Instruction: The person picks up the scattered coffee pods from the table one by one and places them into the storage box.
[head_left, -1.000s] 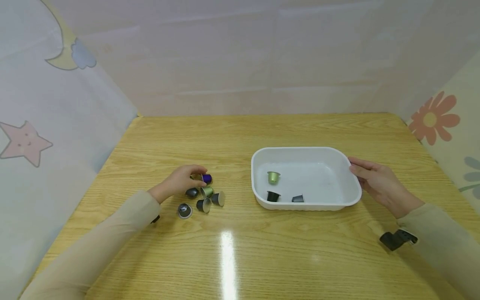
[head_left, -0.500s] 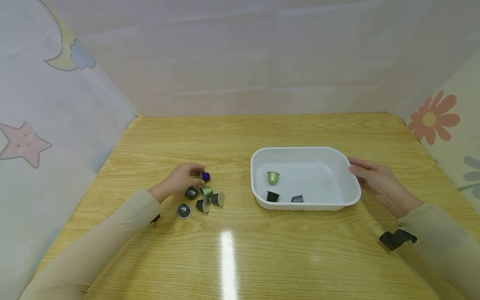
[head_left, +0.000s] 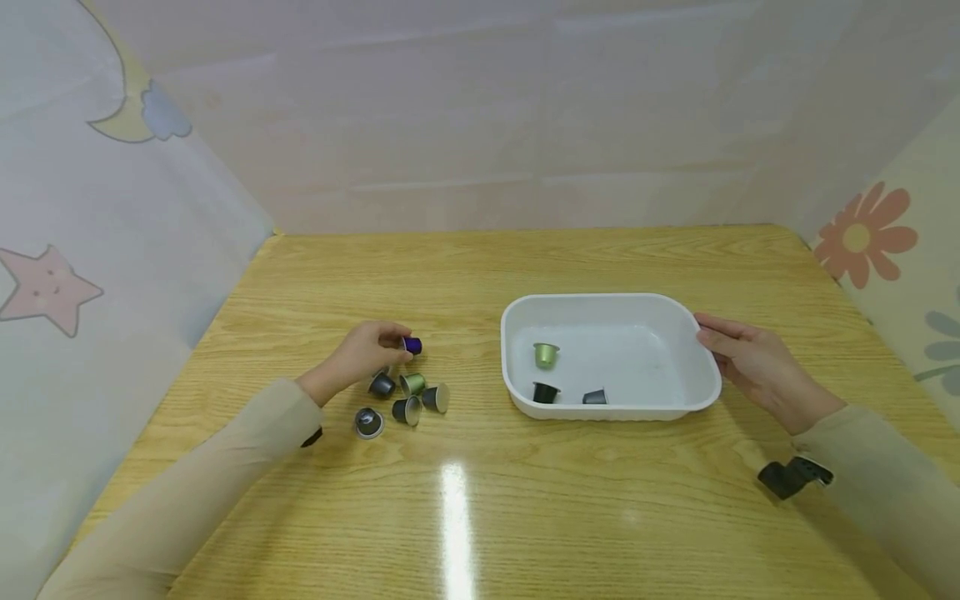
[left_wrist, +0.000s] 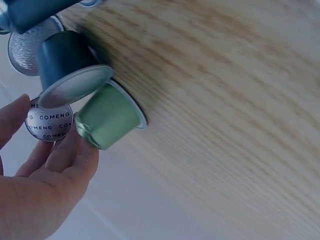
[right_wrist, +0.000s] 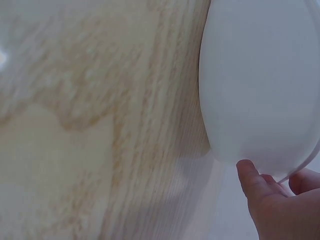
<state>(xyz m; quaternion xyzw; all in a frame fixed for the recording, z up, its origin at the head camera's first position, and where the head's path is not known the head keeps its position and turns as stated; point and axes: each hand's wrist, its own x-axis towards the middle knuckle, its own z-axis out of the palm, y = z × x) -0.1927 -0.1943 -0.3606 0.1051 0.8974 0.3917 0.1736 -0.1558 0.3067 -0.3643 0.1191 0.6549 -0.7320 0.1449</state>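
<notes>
My left hand [head_left: 362,350] pinches a purple coffee capsule [head_left: 413,345] between thumb and fingertips, at the back of a small group of capsules. The left wrist view shows that capsule's printed silver lid [left_wrist: 49,121] between thumb and fingers. Beside it lie a green capsule [left_wrist: 112,117] and a dark capsule [left_wrist: 67,60]. At the right, my right hand [head_left: 772,367] grips the end of a white plastic tray [head_left: 611,412], thumb at the rim and fingers against the outer wall [right_wrist: 260,90].
Inside the tray lie a light green capsule [head_left: 546,356], a black capsule [head_left: 545,393] and a grey capsule [head_left: 596,397]. Several dark capsules, one a silver-rimmed capsule [head_left: 369,422], lie on the wooden table [head_left: 570,517]. A printed cloth [head_left: 450,117] hangs around the table.
My left hand, with the purple capsule in its fingers, has shifted slightly toward the back of the table. The right hand and the tray have stayed in place.
</notes>
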